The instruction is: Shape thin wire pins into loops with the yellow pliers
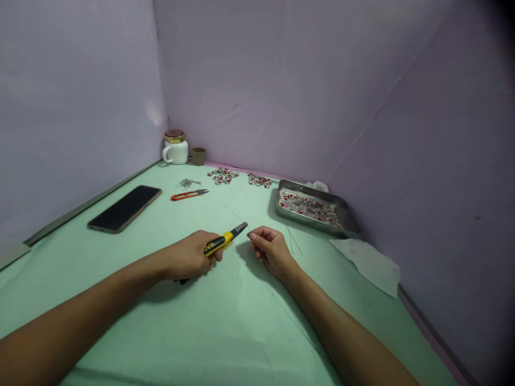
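Note:
Wrapped round the yellow-and-black handles of a pair of pliers is my left hand. The pliers' metal jaws point up and right, close to the fingertips of my right hand. Those fingers are pinched together on a thin wire, which runs up and left past the jaw tip. Whether the jaws are gripping the wire I cannot tell. More thin wires lie on the green tabletop just beyond my right hand, and others run faintly beside my right forearm.
A metal tray of clear and red beads stands at right, above a white cloth. Beaded pieces, wire bits, orange thread snips, a phone, a lidded white mug and a small brown cup lie left and behind.

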{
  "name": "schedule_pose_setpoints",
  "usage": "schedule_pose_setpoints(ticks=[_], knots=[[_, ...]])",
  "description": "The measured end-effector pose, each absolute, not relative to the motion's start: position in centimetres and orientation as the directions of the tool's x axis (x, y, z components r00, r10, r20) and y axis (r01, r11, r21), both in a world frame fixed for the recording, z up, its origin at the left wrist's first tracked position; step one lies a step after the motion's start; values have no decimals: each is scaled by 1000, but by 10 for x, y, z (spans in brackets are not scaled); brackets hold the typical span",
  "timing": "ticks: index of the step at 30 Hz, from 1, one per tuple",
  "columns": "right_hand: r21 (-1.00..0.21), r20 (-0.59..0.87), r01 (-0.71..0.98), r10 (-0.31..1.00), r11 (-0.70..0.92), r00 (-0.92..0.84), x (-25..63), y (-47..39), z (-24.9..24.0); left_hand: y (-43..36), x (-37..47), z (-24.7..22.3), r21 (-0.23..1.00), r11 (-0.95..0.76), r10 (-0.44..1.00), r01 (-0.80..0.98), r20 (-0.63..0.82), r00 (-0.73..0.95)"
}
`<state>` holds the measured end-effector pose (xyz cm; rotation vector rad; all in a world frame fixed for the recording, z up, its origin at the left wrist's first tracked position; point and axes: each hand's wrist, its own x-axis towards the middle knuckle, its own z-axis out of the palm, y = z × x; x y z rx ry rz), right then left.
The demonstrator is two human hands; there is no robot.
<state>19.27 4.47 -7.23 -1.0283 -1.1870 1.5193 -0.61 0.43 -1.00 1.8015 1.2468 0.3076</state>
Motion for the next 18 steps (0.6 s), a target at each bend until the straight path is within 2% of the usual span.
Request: schedule_pose_setpoints(ticks=[2,5,7,9,12,15,18], knots=[[-987,-32,-144,974,-66,-224,194,46,-73,5,-7,-5,888,80,780,453,-338,526],[-995,3,-97,979,-17,-204,194,46,-73,6,-9,-4,927,249,735,279,-369,568],[-998,2,-60,983,-9,-183,193,46,-72,6,-10,-5,920,233,735,314,-378,564],[-1000,-10,-20,988,-13,-156,191,45,-70,7,-9,-7,880,80,776,467,-349,525],[-999,-28,38,992,-23,-127,189,43,-67,7,-7,-11,682,-147,872,716,-253,419],[-996,-30,84,993,-20,-117,188,42,-66,3,-4,-18,452,-190,923,871,-220,315],[-994,-31,110,994,-18,-109,187,43,-66,-2,1,-22,250,-214,947,944,-183,263]])
